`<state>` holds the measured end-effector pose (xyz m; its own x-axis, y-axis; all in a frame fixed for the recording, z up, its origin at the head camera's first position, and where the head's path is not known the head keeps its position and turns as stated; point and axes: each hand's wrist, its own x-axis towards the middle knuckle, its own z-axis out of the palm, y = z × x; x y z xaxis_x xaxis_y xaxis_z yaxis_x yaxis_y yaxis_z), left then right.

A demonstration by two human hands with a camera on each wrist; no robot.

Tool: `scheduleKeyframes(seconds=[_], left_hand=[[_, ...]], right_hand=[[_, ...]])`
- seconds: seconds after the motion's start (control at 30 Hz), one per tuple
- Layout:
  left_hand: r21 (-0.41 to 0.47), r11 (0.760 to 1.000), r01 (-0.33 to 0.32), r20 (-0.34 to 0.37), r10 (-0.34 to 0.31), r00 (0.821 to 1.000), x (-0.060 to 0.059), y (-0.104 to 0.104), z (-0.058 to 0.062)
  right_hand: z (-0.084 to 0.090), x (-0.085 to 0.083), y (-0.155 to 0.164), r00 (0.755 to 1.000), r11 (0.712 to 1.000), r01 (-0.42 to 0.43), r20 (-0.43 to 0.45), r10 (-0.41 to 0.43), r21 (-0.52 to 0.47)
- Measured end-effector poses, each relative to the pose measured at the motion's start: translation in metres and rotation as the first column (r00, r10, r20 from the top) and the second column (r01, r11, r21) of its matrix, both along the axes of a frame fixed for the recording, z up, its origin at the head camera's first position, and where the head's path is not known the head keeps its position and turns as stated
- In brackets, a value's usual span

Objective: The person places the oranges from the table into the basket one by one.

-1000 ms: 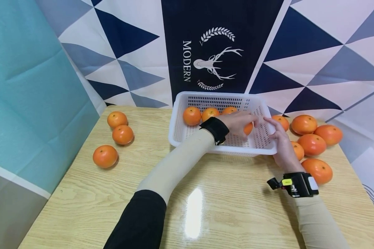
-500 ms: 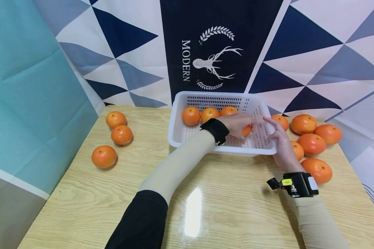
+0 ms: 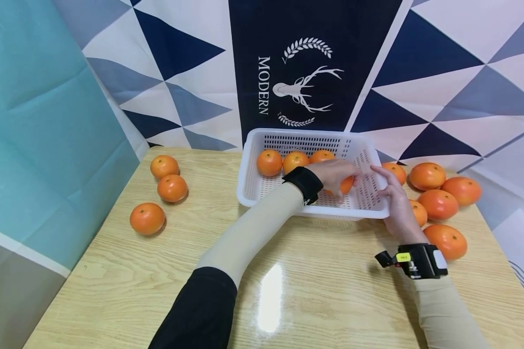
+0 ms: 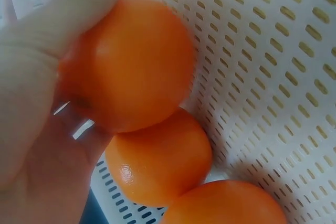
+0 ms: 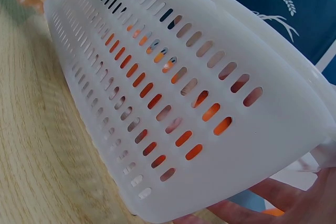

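Inside the white plastic basket (image 3: 270,207), my left hand (image 3: 332,175) grips an orange (image 3: 346,185). The left wrist view shows this held orange (image 4: 144,64) close up, with the thumb along its upper side and the palm behind it. It sits against a second orange (image 4: 163,161), and another orange (image 4: 226,208) lies beyond that. My right hand (image 3: 397,203) holds the basket's right end, its fingertips at the rim. In the right wrist view, fingers (image 5: 278,203) lie beside the slotted basket wall (image 5: 220,150), partly hidden behind its corner.
Oranges line the basket's back, including one at the left (image 3: 269,162). Several loose oranges (image 3: 437,204) crowd the table right of the basket. Three more, one nearest the front (image 3: 147,218), lie at the table's left. A patterned cloth (image 3: 192,72) hangs behind the basket.
The left hand has shifted only slightly around the orange in the basket. The right hand, basket and loose oranges stay in place; the head view drifts a little.
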<state>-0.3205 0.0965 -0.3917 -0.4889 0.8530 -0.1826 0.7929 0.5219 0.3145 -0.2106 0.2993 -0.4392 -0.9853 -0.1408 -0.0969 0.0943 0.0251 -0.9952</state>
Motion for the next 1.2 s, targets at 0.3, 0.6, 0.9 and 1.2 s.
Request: scheduleKeyframes(seconds=[0.3, 0.6, 0.9, 1.2], left_hand=[[0.009, 1.0, 0.003, 0.006, -0.003, 1.0, 0.0, 0.0, 0.001], [-0.015, 1.0, -0.021, 0.018, 0.021, 1.0, 0.001, 0.003, 0.003], [-0.025, 1.0, -0.016, 0.007, 0.017, 1.0, -0.001, 0.004, 0.001], [-0.036, 0.999, -0.005, 0.005, 0.005, 1.0, 0.0, 0.003, 0.01]], right_hand=[[0.001, -0.001, 0.0, 1.0, 1.0, -0.003, 0.005, 0.003, -0.01], [0.001, -0.001, 0.0, 1.0, 1.0, 0.003, 0.006, -0.003, -0.002], [0.0, -0.001, 0.0, 1.0, 1.0, 0.002, 0.01, -0.002, 0.0], [0.001, 0.0, 0.001, 1.0, 1.0, 0.0, 0.016, 0.0, -0.002]])
